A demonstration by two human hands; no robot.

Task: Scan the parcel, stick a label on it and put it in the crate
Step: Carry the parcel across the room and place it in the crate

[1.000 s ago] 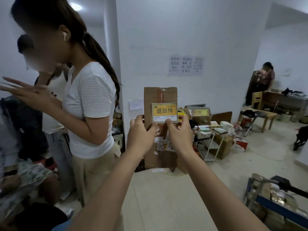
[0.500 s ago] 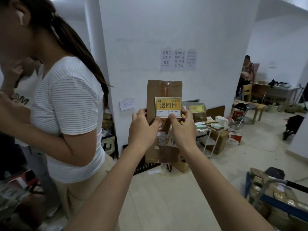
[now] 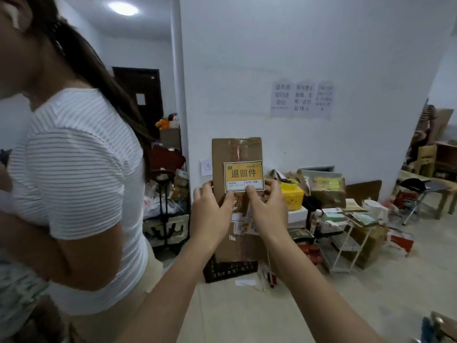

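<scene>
The person holds one brown parcel [image 3: 236, 154] up in the air at arm's length, in front of the white wall [image 3: 296, 58]. It stands upright, so its flat front faces the person. I think that is to make it easy to see where the sticker goes.

One yellow label [image 3: 243, 176] sits on the front of the parcel, near the middle. It has big dark letters on it.

There are two hands, and both are busy. The left hand [image 3: 212, 206] wraps around the left edge of the parcel, with its thumb pressed on the bottom left corner of the label. The right hand [image 3: 268, 209] grips the right edge, and its thumb pushes on the bottom edge of the label too. Both hands are closed on the parcel. I think the two thumbs are rubbing the label down so that it sticks flat.

One more person in a striped shirt [image 3: 74, 169] stands very near on the left, not touching the parcel.

Boxes and papers lie in a pile on the floor [image 3: 247, 318] by the wall. I cannot tell which one is the crate, so the parcel still has to go there.
</scene>
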